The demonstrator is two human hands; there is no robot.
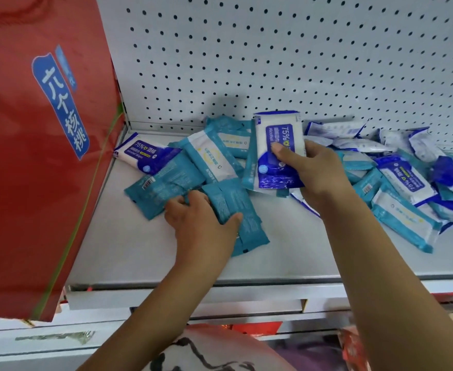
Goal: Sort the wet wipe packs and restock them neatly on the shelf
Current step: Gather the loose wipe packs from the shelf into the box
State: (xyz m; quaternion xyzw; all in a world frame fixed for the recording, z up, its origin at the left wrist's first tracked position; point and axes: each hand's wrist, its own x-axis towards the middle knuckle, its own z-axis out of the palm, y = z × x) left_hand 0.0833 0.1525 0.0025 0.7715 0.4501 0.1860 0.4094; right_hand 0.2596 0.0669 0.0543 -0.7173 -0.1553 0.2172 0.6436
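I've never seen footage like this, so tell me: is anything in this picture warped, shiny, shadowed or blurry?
Head view: the wide lens bows the shelf and pegboard; the blue pack in the right hand has glare on its glossy lower end, with a soft shadow on the board beside it; the near red bag looks slightly soft.

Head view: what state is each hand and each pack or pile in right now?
left hand: grips teal pack.
right hand: holds blue alcohol pack.
teal pack: flat on shelf.
blue alcohol pack: lifted, upright.
right pile: jumbled, teal and blue mixed.
far-left blue pack: flat, untouched.
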